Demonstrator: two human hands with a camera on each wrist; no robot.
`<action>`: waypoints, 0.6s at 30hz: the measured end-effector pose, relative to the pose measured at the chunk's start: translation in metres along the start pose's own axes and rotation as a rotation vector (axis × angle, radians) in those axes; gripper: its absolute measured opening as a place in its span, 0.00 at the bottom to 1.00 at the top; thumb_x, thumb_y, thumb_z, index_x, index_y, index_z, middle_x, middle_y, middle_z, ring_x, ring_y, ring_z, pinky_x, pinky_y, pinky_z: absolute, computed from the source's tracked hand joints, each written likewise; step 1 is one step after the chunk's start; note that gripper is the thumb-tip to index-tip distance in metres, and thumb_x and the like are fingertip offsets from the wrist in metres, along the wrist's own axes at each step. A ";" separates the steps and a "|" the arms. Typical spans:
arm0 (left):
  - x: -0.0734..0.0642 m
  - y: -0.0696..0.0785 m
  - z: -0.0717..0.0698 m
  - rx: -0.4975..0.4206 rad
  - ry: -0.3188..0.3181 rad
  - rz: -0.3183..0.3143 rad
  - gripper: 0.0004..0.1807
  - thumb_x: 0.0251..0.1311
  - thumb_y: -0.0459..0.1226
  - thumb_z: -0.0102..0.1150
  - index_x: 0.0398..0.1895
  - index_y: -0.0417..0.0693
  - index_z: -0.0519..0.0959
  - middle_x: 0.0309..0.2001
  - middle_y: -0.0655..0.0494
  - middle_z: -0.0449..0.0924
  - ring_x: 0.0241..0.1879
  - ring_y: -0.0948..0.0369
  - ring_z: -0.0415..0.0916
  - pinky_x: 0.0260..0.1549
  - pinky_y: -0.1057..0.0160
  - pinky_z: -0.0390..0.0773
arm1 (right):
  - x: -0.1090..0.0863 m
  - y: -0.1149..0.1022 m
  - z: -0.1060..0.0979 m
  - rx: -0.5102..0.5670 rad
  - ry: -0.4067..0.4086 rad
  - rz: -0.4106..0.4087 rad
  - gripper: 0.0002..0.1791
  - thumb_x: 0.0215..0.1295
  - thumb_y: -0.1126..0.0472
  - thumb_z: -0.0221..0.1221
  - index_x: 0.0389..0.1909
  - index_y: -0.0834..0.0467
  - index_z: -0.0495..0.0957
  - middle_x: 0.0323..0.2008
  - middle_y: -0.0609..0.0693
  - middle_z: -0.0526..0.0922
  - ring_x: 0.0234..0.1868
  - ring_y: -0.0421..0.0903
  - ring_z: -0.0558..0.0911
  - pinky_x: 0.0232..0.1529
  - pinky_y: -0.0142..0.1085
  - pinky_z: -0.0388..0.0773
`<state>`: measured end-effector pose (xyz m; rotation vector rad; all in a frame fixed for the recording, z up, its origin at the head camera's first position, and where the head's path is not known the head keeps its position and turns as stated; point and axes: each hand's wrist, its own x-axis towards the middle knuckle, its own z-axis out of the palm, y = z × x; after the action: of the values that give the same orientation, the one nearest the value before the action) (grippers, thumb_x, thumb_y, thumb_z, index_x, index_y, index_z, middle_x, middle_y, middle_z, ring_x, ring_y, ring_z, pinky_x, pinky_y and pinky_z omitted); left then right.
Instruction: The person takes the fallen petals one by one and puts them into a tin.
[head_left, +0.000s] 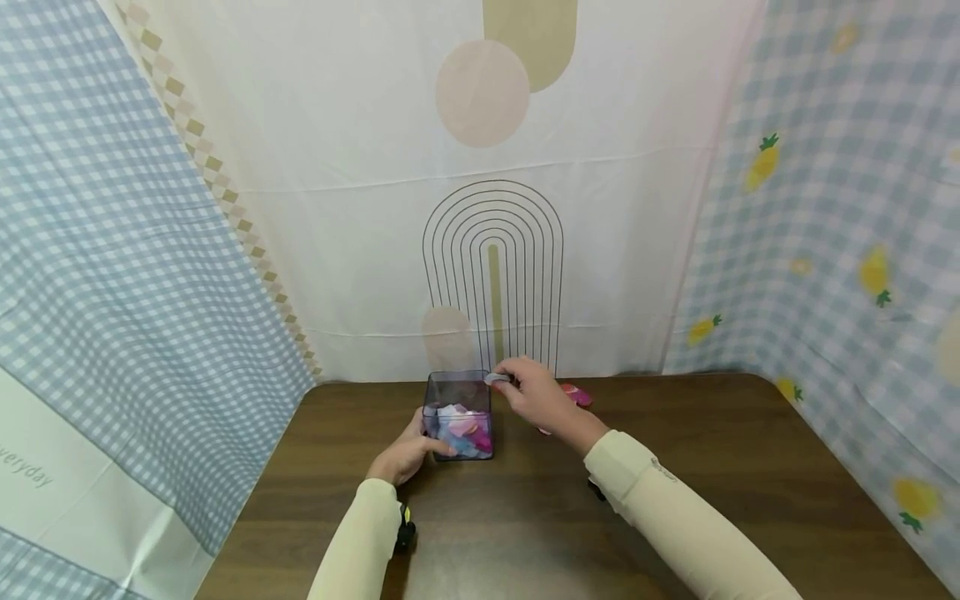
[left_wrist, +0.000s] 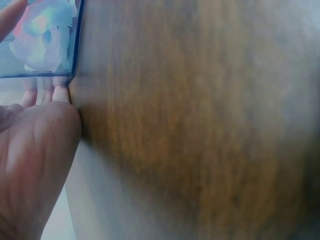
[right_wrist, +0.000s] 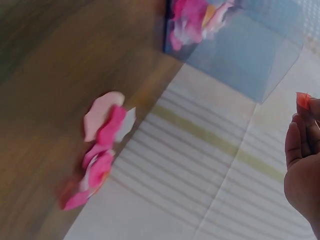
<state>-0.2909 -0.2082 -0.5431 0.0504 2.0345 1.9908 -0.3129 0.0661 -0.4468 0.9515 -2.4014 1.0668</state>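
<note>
A clear, dark-edged plastic box [head_left: 459, 390] stands on the table near its back edge. Soft petal-like pieces [head_left: 463, 428] in white, pink, magenta and pale blue fill its lower part. My left hand [head_left: 403, 457] grips the box from the left, thumb along the front and the other fingers at the side. Over the box's right rim my right hand [head_left: 536, 402] pinches a small pale grey piece [head_left: 497, 379] between thumb and fingertips. More pink and white pieces [right_wrist: 104, 127] lie loose on the table, partly hidden behind the right hand in the head view.
The brown wooden table [head_left: 510, 533] reaches back to a white hanging cloth [head_left: 360, 250] with printed arches. Blue checked cloths hang at both sides, the right one [head_left: 817, 208] with pineapples. A dark wrist device [head_left: 405, 533] sits at the left sleeve.
</note>
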 end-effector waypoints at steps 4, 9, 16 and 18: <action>0.001 -0.001 0.000 0.011 0.006 -0.002 0.61 0.46 0.24 0.75 0.82 0.47 0.49 0.74 0.43 0.68 0.74 0.48 0.62 0.83 0.39 0.45 | 0.011 -0.007 0.012 -0.041 -0.054 -0.024 0.03 0.73 0.62 0.67 0.37 0.56 0.85 0.32 0.46 0.84 0.34 0.40 0.72 0.39 0.33 0.70; -0.001 0.002 0.001 0.028 0.009 0.011 0.59 0.47 0.24 0.75 0.80 0.46 0.50 0.72 0.43 0.69 0.71 0.49 0.65 0.82 0.40 0.49 | 0.024 -0.015 0.026 -0.090 -0.168 0.001 0.03 0.75 0.60 0.64 0.40 0.54 0.85 0.36 0.46 0.87 0.38 0.42 0.76 0.42 0.38 0.75; 0.000 0.002 0.002 0.012 0.007 0.002 0.58 0.46 0.23 0.74 0.80 0.47 0.51 0.74 0.43 0.68 0.71 0.49 0.66 0.82 0.42 0.49 | 0.039 -0.022 0.045 -0.149 -0.298 0.071 0.05 0.77 0.59 0.63 0.41 0.55 0.85 0.40 0.48 0.89 0.43 0.45 0.80 0.47 0.42 0.79; 0.000 0.002 0.003 0.008 0.003 -0.002 0.59 0.46 0.24 0.75 0.80 0.48 0.50 0.75 0.44 0.67 0.72 0.49 0.65 0.82 0.41 0.49 | 0.041 -0.023 0.048 -0.153 -0.316 0.087 0.05 0.77 0.59 0.62 0.40 0.55 0.85 0.39 0.48 0.88 0.41 0.44 0.79 0.45 0.40 0.79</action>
<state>-0.2906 -0.2057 -0.5407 0.0468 2.0444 1.9825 -0.3285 0.0005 -0.4442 1.0359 -2.7557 0.7949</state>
